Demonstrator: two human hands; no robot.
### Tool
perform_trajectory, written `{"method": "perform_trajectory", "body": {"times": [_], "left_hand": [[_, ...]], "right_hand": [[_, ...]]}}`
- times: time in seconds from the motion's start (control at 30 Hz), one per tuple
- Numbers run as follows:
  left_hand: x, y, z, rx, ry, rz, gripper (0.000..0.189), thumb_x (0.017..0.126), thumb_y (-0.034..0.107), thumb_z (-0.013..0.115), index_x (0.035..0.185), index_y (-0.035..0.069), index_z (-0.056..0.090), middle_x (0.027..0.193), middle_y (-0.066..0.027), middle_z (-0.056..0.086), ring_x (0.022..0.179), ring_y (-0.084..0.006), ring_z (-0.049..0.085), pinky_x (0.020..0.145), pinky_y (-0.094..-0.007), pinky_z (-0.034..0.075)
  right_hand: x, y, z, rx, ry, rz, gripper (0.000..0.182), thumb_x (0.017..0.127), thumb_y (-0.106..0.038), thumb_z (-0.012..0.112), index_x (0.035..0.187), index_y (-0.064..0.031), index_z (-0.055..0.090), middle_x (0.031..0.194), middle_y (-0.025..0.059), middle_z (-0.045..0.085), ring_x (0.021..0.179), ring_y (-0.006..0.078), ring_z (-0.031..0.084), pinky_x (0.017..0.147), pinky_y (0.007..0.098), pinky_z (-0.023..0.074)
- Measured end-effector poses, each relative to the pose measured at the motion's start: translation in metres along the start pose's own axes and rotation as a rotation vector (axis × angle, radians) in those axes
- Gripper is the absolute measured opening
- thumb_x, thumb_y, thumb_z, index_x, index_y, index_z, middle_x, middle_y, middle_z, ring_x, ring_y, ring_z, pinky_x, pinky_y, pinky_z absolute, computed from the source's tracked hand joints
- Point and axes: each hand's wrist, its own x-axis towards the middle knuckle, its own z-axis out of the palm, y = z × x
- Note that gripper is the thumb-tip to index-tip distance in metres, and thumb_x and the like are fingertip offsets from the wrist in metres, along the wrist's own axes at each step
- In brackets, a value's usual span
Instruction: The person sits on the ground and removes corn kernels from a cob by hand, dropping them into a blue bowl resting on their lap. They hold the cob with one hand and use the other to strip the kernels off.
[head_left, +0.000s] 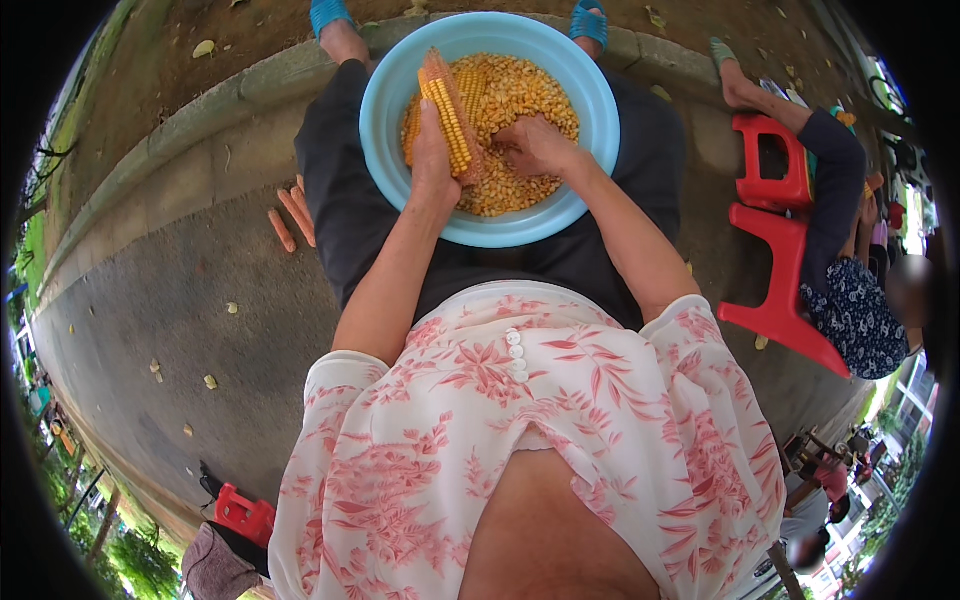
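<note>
A light-blue plastic basin (380, 161) rests on my lap, holding loose yellow corn kernels (517, 82). My left hand (433, 154) holds a corn cob (448, 112) tilted over the basin; yellow kernels cover one face, and a stripped, pinkish cob surface (474, 161) shows along its right side. Whether that is the same cob or a second one, I cannot tell. Another cob with yellow kernels (471, 88) lies behind it on the heap. My right hand (534, 145) is down in the kernels on the right of the cob, its fingertips partly hidden; whether they hold anything is unclear.
Several stripped cobs (282, 231) lie on the pavement left of my leg. A stone kerb (247, 84) runs beyond the basin. At the right, another person (855, 315) sits by red plastic stools (772, 262). A smaller red stool (244, 514) stands at lower left.
</note>
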Motion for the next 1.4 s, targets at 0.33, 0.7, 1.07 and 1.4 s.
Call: {"method": "perform_trajectory", "body": {"times": [0.33,0.7,1.07,1.4], "left_hand": [[-0.003,-0.002,-0.007,0.173,0.059,0.133,0.040,0.088,0.045,0.045,0.096,0.006,0.050,0.068,-0.0036,0.051,0.055,-0.0123,0.052,0.048,-0.0243,0.044],[-0.009,-0.008,-0.001,0.235,0.035,0.230,0.037,0.088,0.040,0.048,0.098,0.005,0.053,0.074,-0.0024,0.055,0.057,-0.0084,0.052,0.047,-0.0226,0.044],[-0.011,-0.002,-0.004,0.184,0.066,0.230,0.039,0.088,0.041,0.047,0.099,0.004,0.050,0.073,-0.0039,0.054,0.053,-0.0109,0.052,0.046,-0.0239,0.044],[-0.016,0.000,0.002,0.336,-0.006,0.098,0.039,0.089,0.041,0.044,0.085,0.003,0.053,0.066,-0.0040,0.055,0.052,-0.0123,0.055,0.044,-0.0236,0.043]], "right_hand": [[-0.003,0.010,-0.011,0.003,0.492,0.196,0.061,0.069,-0.010,0.060,0.124,0.0004,0.036,0.112,0.0314,0.042,0.098,0.0402,0.051,0.082,0.0419,0.0445],[0.047,0.010,0.010,0.176,0.362,0.158,0.064,0.053,-0.024,0.075,0.104,0.0010,0.047,0.105,0.0246,0.052,0.100,0.0377,0.051,0.083,0.0385,0.0446],[0.049,-0.009,0.029,1.576,0.075,0.233,0.060,0.063,0.003,0.060,0.120,-0.0020,0.040,0.108,0.0155,0.053,0.100,0.0303,0.052,0.084,0.0418,0.0464],[0.028,-0.033,0.008,0.906,0.133,0.187,0.040,0.066,-0.003,0.060,0.106,0.0001,0.054,0.097,0.0160,0.059,0.087,0.0243,0.059,0.074,0.0319,0.0479]]}}
